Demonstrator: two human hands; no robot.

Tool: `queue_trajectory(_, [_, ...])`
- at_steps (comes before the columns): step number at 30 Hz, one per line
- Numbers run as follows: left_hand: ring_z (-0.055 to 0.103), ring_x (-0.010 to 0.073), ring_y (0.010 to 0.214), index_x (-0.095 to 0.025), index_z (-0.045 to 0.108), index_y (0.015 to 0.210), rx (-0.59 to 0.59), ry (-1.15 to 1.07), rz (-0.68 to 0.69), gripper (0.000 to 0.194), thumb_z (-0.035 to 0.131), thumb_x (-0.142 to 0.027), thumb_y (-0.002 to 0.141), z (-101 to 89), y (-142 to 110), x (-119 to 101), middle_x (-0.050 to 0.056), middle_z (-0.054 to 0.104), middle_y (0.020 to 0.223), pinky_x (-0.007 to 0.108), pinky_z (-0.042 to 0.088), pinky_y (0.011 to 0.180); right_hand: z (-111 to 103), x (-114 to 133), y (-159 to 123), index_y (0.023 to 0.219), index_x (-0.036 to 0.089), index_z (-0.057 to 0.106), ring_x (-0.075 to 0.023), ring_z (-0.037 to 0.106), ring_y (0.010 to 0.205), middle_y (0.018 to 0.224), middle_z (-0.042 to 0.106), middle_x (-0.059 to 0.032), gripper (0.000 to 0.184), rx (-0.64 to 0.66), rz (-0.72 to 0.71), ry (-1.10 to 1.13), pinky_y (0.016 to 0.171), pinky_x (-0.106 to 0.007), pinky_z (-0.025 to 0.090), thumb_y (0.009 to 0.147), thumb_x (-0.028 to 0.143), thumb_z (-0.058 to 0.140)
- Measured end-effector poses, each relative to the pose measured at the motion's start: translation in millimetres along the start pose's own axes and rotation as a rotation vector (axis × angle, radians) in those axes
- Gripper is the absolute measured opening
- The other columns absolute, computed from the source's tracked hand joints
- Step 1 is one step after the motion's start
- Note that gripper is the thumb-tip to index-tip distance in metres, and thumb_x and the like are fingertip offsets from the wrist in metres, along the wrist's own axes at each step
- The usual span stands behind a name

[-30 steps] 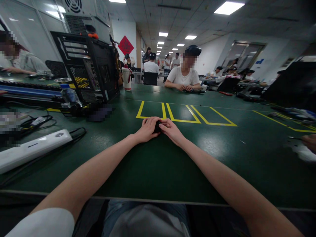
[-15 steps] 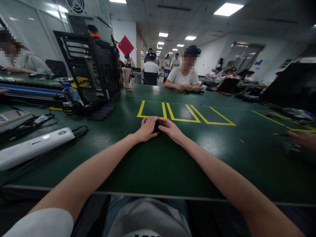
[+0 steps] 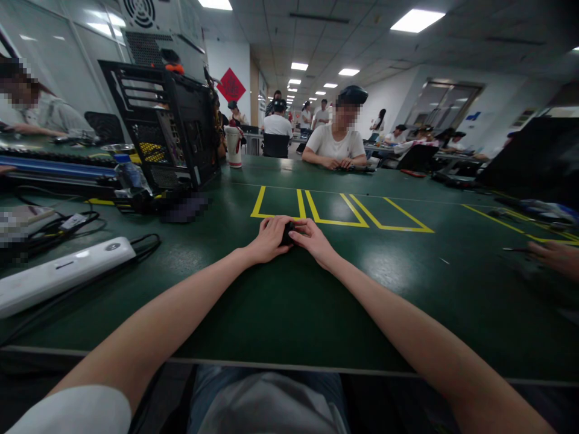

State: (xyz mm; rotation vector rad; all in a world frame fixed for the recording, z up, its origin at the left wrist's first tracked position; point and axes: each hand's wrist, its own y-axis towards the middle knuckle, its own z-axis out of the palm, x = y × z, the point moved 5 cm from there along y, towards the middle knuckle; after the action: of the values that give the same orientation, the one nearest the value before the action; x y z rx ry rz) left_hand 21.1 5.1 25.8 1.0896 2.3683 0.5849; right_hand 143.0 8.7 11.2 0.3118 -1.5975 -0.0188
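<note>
Dim room, bright ceiling panels (image 3: 417, 20), soft glare on green tabletop (image 3: 289, 313), stretched edges

The table (image 3: 289, 313) is dark green. The tape (image 3: 393, 228) is yellow. The bottle cap (image 3: 121, 158) is blue.

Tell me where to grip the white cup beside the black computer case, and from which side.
I'd wrap the fingers round the middle of the white cup, below the red item at its top, from the right: it stands upright, seems to narrow downward, and the black computer case crowds its left.
</note>
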Motion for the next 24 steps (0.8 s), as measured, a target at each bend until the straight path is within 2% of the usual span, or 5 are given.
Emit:
queue_trajectory(6, [0.038,0.0240,0.114,-0.021,0.027,0.119,-0.001,0.000,0.008,0.057,0.056,-0.021,0.070,0.6,-0.3,0.7,0.009,0.043,0.117,0.044,0.024,0.097,0.9,2.8,-0.1,0.091,0.022,0.052,-0.0157,0.051,0.095,0.097,0.054,-0.0014,0.036,0.098,-0.064,0.033,0.088,-0.036,0.041,0.060,0.024,0.069])
queue_trajectory(11, [0.038,0.0242,0.114,-0.021,0.027,0.118,-0.009,0.000,0.005,0.056,0.056,-0.023,0.070,1.7,0.4,1.6,0.009,0.043,0.117,0.044,0.024,0.096,0.1,3.2,-0.6,0.088,0.023,0.051,-0.0155,0.050,0.094,0.093,0.055,-0.0011,0.026,0.036,-0.066,0.006,0.086,-0.037,0.041,0.066,0.029,0.064])
queue_trajectory(17, [0.038,0.0241,0.114,-0.022,0.027,0.118,-0.004,0.004,0.000,0.056,0.056,-0.022,0.071,1.7,0.9,1.7,0.009,0.042,0.118,0.044,0.025,0.097,0.7,1.5,-0.4,0.097,0.023,0.051,-0.0156,0.052,0.089,0.091,0.055,-0.0016,0.034,0.044,-0.023,0.001,0.086,-0.039,0.041,0.066,0.029,0.064])
queue_trajectory(21, [0.038,0.0241,0.114,-0.021,0.027,0.118,-0.004,0.011,0.005,0.055,0.055,-0.022,0.071,1.0,0.7,1.7,0.009,0.043,0.117,0.044,0.025,0.097,1.4,4.1,-0.5,0.090,0.022,0.051,-0.0151,0.052,0.094,0.096,0.054,-0.0012,0.034,0.067,-0.081,0.050,0.089,-0.036,0.040,0.061,0.024,0.068])
queue_trajectory(24, [0.038,0.0239,0.114,-0.021,0.028,0.118,-0.007,0.015,0.010,0.055,0.056,-0.023,0.071,0.9,0.6,1.9,0.009,0.043,0.117,0.043,0.025,0.097,1.0,3.9,-1.1,0.088,0.023,0.051,-0.0148,0.051,0.095,0.096,0.053,-0.0008,0.029,0.042,-0.100,0.033,0.088,-0.035,0.041,0.064,0.027,0.066])
